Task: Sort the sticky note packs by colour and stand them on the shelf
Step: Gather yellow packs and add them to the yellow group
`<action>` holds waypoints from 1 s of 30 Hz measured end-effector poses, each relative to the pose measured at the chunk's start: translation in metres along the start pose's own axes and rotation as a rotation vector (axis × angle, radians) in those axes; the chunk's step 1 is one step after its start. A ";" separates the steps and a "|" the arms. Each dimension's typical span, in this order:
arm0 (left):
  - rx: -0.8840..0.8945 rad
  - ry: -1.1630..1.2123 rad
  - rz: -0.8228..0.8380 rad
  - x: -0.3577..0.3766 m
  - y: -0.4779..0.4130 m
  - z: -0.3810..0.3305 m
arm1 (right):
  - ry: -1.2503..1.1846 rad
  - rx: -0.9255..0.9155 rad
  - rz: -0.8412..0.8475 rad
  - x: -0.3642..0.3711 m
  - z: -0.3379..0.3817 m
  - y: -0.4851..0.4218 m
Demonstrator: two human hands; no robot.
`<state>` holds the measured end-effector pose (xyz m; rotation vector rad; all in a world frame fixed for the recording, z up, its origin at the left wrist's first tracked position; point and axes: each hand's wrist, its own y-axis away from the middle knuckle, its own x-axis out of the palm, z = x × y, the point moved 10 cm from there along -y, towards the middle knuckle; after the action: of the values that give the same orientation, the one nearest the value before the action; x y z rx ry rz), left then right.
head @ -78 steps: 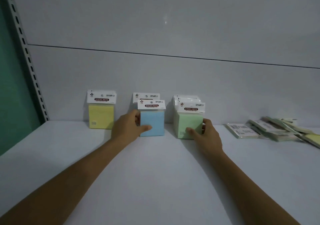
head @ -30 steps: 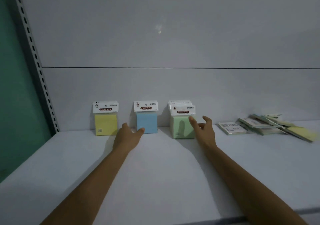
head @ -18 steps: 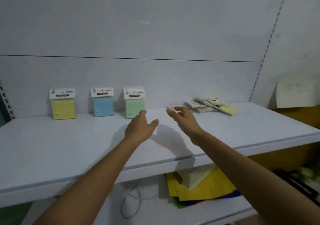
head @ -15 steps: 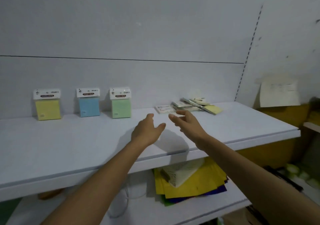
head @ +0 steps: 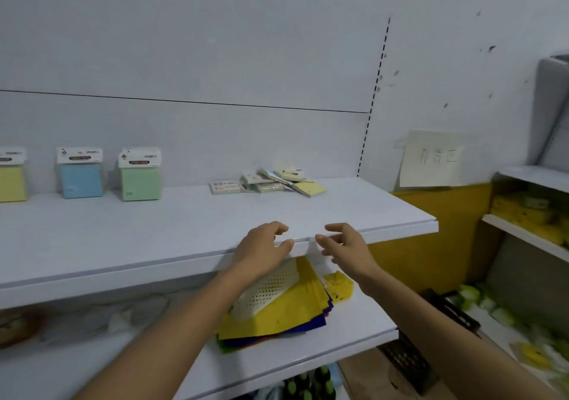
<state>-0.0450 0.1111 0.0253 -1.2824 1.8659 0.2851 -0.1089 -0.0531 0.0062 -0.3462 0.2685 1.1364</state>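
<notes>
A long white flat shelf board (head: 184, 230) carries three standing sticky note packs along its far edge, well apart from each other: a pale yellow pack (head: 10, 184) at the far left, cut by the frame, a light blue pack (head: 80, 181) and a mint green pack (head: 140, 182). Farther right lies a loose heap of flat packs (head: 271, 181), overlapping, with a yellow one (head: 312, 188) at its right end.

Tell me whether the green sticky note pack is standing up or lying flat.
Upright. The green pack stands on its bottom edge on the shelf, header card on top, face toward the camera.
</notes>
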 end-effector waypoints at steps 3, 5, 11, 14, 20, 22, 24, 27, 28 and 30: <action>0.026 -0.012 -0.024 0.004 -0.011 -0.005 | -0.007 -0.020 -0.005 -0.006 -0.004 -0.010; 0.041 -0.013 -0.030 0.007 -0.023 -0.007 | 0.005 -0.036 -0.003 -0.007 -0.006 -0.019; 0.058 0.002 -0.059 0.019 -0.084 -0.004 | 0.068 -0.094 -0.090 -0.018 -0.009 -0.070; 0.090 -0.051 -0.068 0.028 -0.131 -0.002 | 0.147 -0.131 -0.172 -0.026 -0.007 -0.108; 0.182 -0.289 -0.070 0.048 -0.235 -0.001 | 0.325 -0.162 -0.108 -0.032 -0.011 -0.188; 0.205 -0.445 -0.035 0.059 -0.268 0.003 | 0.407 -0.126 -0.090 -0.033 -0.021 -0.217; 0.197 -0.592 -0.047 0.064 -0.296 0.011 | 0.531 -0.060 -0.071 -0.031 -0.029 -0.246; 0.128 -0.704 -0.049 0.071 -0.318 0.032 | 0.633 0.006 -0.002 -0.017 -0.036 -0.281; 0.123 -0.742 -0.071 0.075 -0.320 0.038 | 0.665 0.001 0.027 -0.010 -0.037 -0.288; 0.143 -0.771 -0.160 0.075 -0.318 0.043 | 0.781 -0.063 0.046 0.003 -0.037 -0.301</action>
<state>0.2381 -0.0570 0.0250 -1.0146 1.1021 0.4710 0.1664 -0.1790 0.0113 -0.8397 0.9292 1.0128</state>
